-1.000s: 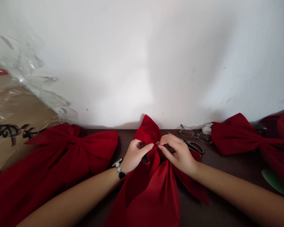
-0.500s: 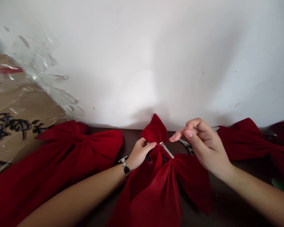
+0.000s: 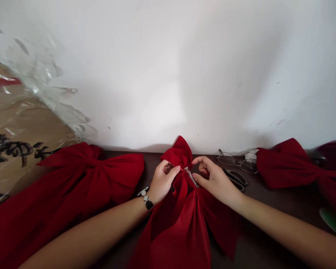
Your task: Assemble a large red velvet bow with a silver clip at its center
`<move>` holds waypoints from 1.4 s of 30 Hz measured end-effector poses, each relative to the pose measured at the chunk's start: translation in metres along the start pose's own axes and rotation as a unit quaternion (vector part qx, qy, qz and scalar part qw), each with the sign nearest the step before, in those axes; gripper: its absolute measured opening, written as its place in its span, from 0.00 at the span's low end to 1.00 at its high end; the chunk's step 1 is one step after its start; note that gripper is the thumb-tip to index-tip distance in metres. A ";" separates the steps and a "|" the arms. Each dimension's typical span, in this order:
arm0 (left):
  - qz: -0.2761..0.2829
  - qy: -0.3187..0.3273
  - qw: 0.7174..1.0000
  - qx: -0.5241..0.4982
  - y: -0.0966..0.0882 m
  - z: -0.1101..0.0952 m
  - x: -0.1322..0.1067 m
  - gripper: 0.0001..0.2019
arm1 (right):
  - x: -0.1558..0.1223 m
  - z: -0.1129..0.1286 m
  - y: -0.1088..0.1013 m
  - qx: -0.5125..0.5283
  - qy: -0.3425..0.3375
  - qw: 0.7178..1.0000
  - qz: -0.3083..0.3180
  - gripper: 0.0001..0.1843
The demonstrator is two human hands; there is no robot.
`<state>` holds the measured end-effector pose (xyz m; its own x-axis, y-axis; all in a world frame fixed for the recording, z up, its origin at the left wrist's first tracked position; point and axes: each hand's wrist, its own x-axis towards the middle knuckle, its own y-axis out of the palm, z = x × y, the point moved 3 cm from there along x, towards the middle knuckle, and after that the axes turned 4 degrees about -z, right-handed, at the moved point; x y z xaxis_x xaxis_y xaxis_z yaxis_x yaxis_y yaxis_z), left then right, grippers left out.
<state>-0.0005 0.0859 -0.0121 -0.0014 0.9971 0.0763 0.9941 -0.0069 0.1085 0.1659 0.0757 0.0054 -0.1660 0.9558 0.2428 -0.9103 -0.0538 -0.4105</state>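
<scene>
A large red velvet bow (image 3: 182,224) lies on the dark table, between my hands. A metal hair clip (image 3: 191,177) sits lengthwise on its knot, tilted and fully visible. My left hand (image 3: 162,181) pinches the velvet just left of the clip, with a beaded wristband (image 3: 146,198) on that wrist. My right hand (image 3: 215,181) lies beside the clip on the other side, fingers curled and apart, holding nothing I can see. The thumb tip is very close to the clip, but I cannot tell if they touch.
Black-handled scissors (image 3: 235,179) and wire glasses (image 3: 237,162) lie on the dark table (image 3: 268,201) behind my right hand. More red bows (image 3: 84,175) (image 3: 294,168) flank me. Plastic-wrapped cardboard (image 3: 16,142) stands left; a white wall (image 3: 168,74) rises behind.
My right hand has come down from its raised position above the bow's right side to beside the clip. The left hand stays on the knot, and the clip remains uncovered.
</scene>
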 end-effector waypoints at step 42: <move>0.071 -0.008 0.997 0.029 0.013 0.000 -0.019 0.14 | -0.007 -0.010 0.005 0.054 -0.054 0.997 -0.029 0.01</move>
<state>0.0129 0.0671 -0.0119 0.1414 0.9873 0.0718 0.9887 -0.1446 0.0403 0.1659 0.0714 -0.0073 -0.1460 0.9217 0.3595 -0.9541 -0.0351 -0.2975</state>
